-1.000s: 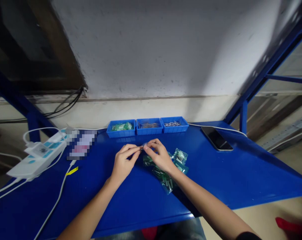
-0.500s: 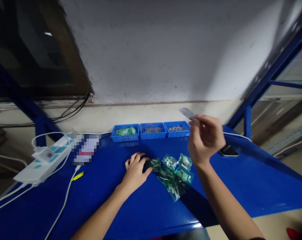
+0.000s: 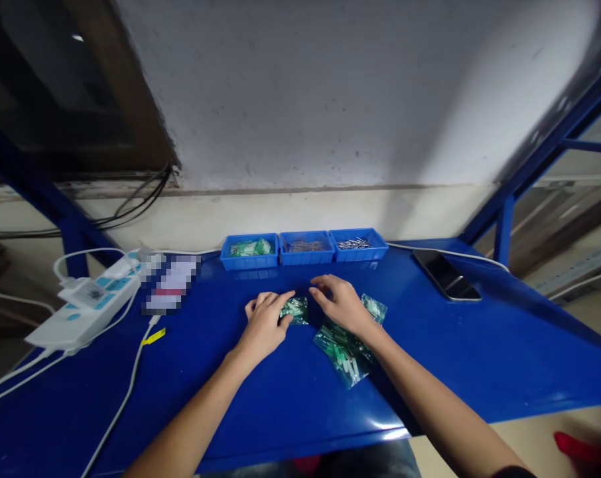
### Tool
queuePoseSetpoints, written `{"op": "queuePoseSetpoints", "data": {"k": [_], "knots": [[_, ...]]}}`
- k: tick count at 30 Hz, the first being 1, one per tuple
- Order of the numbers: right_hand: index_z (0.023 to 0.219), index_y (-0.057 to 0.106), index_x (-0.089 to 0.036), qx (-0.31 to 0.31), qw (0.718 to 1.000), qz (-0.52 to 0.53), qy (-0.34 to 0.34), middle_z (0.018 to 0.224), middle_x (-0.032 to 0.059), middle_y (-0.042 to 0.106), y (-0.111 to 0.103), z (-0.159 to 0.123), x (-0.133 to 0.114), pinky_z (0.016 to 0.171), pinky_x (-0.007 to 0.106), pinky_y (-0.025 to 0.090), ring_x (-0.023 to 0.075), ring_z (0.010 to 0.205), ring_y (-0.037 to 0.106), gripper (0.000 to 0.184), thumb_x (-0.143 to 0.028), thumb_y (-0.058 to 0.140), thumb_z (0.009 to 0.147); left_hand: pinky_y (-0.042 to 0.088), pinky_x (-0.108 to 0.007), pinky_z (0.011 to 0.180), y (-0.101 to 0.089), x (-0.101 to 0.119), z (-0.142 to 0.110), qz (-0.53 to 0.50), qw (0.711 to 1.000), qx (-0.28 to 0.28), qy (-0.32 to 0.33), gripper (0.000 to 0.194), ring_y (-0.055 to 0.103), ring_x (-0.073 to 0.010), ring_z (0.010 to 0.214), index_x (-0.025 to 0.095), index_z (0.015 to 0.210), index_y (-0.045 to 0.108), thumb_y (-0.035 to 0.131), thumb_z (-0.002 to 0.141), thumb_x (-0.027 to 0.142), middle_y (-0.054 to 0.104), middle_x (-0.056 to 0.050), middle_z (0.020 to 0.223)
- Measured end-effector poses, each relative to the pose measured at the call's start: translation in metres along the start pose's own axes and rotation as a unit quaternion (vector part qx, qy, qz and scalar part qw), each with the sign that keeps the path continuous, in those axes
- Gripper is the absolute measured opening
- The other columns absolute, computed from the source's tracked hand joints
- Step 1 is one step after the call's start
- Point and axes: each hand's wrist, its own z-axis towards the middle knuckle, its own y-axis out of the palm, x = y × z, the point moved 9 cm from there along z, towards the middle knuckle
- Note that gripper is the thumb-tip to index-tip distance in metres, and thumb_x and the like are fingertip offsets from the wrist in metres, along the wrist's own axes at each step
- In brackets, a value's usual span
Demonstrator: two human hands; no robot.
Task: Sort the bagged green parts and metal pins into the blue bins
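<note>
A small clear packet with green and pale pieces [image 3: 296,311] lies on the blue table, its left edge between the thumb and fingers of my left hand [image 3: 265,324]. Just right of it my right hand [image 3: 341,304] hovers with fingers bent, thumb and forefinger a little apart, and nothing visible between them. Under and beside my right wrist lies a pile of similar packets [image 3: 345,362]. My right hand and forearm hide part of that pile.
Three blue bins stand along the wall: one with green packets [image 3: 251,248], one with brownish pieces [image 3: 306,246], one with metal screw-like pieces [image 3: 355,243]. A black phone [image 3: 447,275] lies at right. At left are a white power strip [image 3: 89,305], a blurred device [image 3: 171,284] and cables.
My right hand has come down and left from its raised position, and the small clear bag it held is no longer visible. The packet at my left hand now lies apart from the pile.
</note>
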Motion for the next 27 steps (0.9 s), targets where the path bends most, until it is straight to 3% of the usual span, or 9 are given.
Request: {"op": "queuePoseSetpoints", "data": {"k": [6, 10, 14, 16, 18, 21, 23, 25, 27], "knots": [[0.104, 0.060, -0.019, -0.032, 0.986, 0.150, 0.061, 0.065, -0.0001, 0.059, 0.013, -0.006, -0.013, 0.057, 0.026, 0.039, 0.0139, 0.059, 0.056, 0.037, -0.047, 0.040, 0.091, 0.046, -0.032, 0.078, -0.027, 0.009, 0.002, -0.180, 0.977, 0.095, 0.062, 0.022, 0.057, -0.0169, 0.085, 0.021, 0.090, 0.065, 0.050, 0.082, 0.008, 0.057, -0.003, 0.088], [0.100, 0.059, -0.017, -0.081, 0.924, 0.362, 0.093, 0.068, -0.0008, 0.057, 0.033, -0.010, -0.020, 0.059, 0.026, 0.042, 0.0123, 0.061, 0.054, 0.035, -0.047, 0.054, 0.083, 0.048, -0.028, 0.076, -0.045, 0.025, -0.008, -0.215, 0.953, 0.164, 0.135, 0.025, 0.057, -0.0145, 0.086, 0.023, 0.082, 0.070, 0.050, 0.082, 0.007, 0.051, -0.003, 0.092], [0.111, 0.054, -0.020, -0.011, 0.862, 0.496, 0.106, 0.065, -0.0058, 0.050, 0.034, -0.005, -0.011, 0.059, 0.025, 0.040, 0.0105, 0.058, 0.048, 0.049, -0.039, 0.071, 0.069, 0.048, -0.028, 0.079, -0.052, 0.025, -0.012, -0.222, 0.946, 0.197, 0.132, 0.031, 0.055, -0.0154, 0.096, 0.025, 0.081, 0.072, 0.047, 0.082, 0.006, 0.047, -0.004, 0.110], [0.107, 0.056, -0.019, 0.036, 0.852, 0.507, 0.126, 0.064, -0.0060, 0.050, 0.031, -0.004, -0.001, 0.059, 0.025, 0.039, 0.0103, 0.057, 0.047, 0.047, -0.036, 0.072, 0.067, 0.045, -0.031, 0.085, -0.054, 0.020, -0.011, -0.218, 0.947, 0.208, 0.107, 0.030, 0.053, -0.0175, 0.101, 0.024, 0.077, 0.073, 0.048, 0.082, 0.008, 0.048, -0.004, 0.109], [0.094, 0.058, -0.018, 0.073, 0.866, 0.479, 0.124, 0.067, -0.0040, 0.053, 0.023, -0.003, 0.006, 0.060, 0.026, 0.039, 0.0110, 0.060, 0.049, 0.033, -0.035, 0.070, 0.068, 0.043, -0.033, 0.086, -0.050, 0.014, -0.006, -0.238, 0.951, 0.184, 0.069, 0.026, 0.053, -0.0185, 0.099, 0.023, 0.073, 0.072, 0.050, 0.083, 0.013, 0.051, -0.005, 0.104], [0.080, 0.058, -0.018, 0.093, 0.912, 0.397, 0.049, 0.080, 0.0011, 0.059, 0.006, -0.002, -0.005, 0.065, 0.027, 0.042, 0.0141, 0.072, 0.055, 0.014, -0.028, 0.064, 0.074, 0.043, -0.028, 0.072, -0.027, 0.003, 0.001, -0.349, 0.934, 0.069, -0.026, 0.016, 0.056, -0.0175, 0.086, 0.021, 0.086, 0.071, 0.056, 0.083, 0.027, 0.059, -0.005, 0.093], [0.079, 0.059, -0.019, 0.099, 0.941, 0.323, -0.027, 0.090, 0.0042, 0.060, -0.005, -0.005, -0.021, 0.072, 0.029, 0.044, 0.0169, 0.084, 0.057, 0.004, -0.022, 0.060, 0.077, 0.040, -0.025, 0.061, -0.011, -0.003, 0.002, -0.458, 0.883, 0.015, -0.100, 0.028, 0.057, -0.0156, 0.076, 0.017, 0.093, 0.068, 0.055, 0.084, 0.040, 0.062, -0.006, 0.087], [0.078, 0.061, -0.019, 0.107, 0.956, 0.257, -0.087, 0.099, 0.0061, 0.058, -0.010, -0.010, -0.035, 0.081, 0.032, 0.043, 0.0186, 0.095, 0.056, 0.005, -0.017, 0.057, 0.078, 0.038, -0.023, 0.056, -0.003, -0.008, 0.000, -0.544, 0.825, 0.007, -0.153, 0.041, 0.056, -0.0141, 0.069, 0.013, 0.093, 0.066, 0.052, 0.083, 0.051, 0.064, -0.008, 0.085], [0.078, 0.062, -0.020, 0.106, 0.964, 0.219, -0.110, 0.104, 0.0070, 0.054, -0.008, -0.014, -0.042, 0.088, 0.035, 0.042, 0.0193, 0.103, 0.054, 0.010, -0.013, 0.055, 0.078, 0.037, -0.022, 0.055, 0.001, -0.010, 0.000, -0.576, 0.799, 0.006, -0.173, 0.042, 0.056, -0.0135, 0.069, 0.012, 0.094, 0.065, 0.056, 0.081, 0.050, 0.064, -0.009, 0.087]]}}
